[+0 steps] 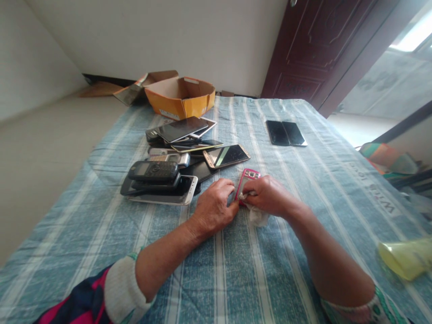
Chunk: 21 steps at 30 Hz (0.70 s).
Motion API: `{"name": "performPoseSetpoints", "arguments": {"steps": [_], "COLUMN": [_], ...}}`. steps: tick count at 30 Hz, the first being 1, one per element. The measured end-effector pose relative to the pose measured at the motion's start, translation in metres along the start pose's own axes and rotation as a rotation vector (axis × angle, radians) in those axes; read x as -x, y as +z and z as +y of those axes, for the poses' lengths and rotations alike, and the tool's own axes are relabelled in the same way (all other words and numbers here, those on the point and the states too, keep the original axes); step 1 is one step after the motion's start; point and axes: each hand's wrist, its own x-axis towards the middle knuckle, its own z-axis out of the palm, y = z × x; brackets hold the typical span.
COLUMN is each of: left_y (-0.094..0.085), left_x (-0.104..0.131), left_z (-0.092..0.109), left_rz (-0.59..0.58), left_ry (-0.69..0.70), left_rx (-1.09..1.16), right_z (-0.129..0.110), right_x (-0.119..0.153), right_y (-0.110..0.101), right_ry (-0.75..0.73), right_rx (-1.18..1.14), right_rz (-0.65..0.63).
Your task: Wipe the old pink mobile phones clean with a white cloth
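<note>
Both forearms are extending over the desk (199,288), which a blue-and-white striped cloth is covering. At the near edge, a left sleeve (123,288) with a pale ribbed cuff and a green-patterned right sleeve (367,310) are showing. A translucent yellow object (405,258) is lying at the far right side, partly blurred.

The pink phone (245,184) is lying on the cloth between the two hands, keypad end pointing away from the person. The left hand (216,204) is gripping the phone's left edge, thumb nearest the person and fingers curled. The right hand (268,195) is pinching a crumpled white wipe (259,217) and is pressing part of it against the phone's face; the remainder is hanging below the fingers.

To the left of the hands, a pile of phones is occupying the cloth. At its near end, a white-edged phone (187,193) is lying under a black keypad phone (153,172). Beyond these, a silver phone (173,158) is lying near the middle of the pile, and a gold-framed phone (227,156) is reflecting a light strip. A large dark phone (184,128) is resting on top at the far end.

Well apart on the right, two black phones (296,133) are lying side by side. Behind the pile, an open orange box (180,103) is standing. A dark red door (313,49) is standing beyond the desk.
</note>
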Motion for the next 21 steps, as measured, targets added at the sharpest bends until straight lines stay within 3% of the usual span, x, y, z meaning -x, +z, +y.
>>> {"name": "performPoseSetpoints", "arguments": {"steps": [9, 17, 21], "left_y": [0.0009, 0.0024, 0.0025], "left_x": [-0.0019, -0.0012, -0.0012], "left_z": [-0.0015, -0.0012, -0.001], "left_rz": [-0.003, 0.01, 0.0], "left_ry": [-0.009, -0.002, -0.004], "left_rx": [-0.004, -0.01, -0.011], "right_z": [-0.0047, 0.0033, 0.0018], "right_x": [0.0014, -0.0018, -0.0027], "right_y": [0.0072, 0.0071, 0.0047], "right_ry": [0.032, -0.046, -0.038], "right_rx": [0.021, -0.145, -0.113], "right_rz": [0.09, 0.041, 0.027]}}
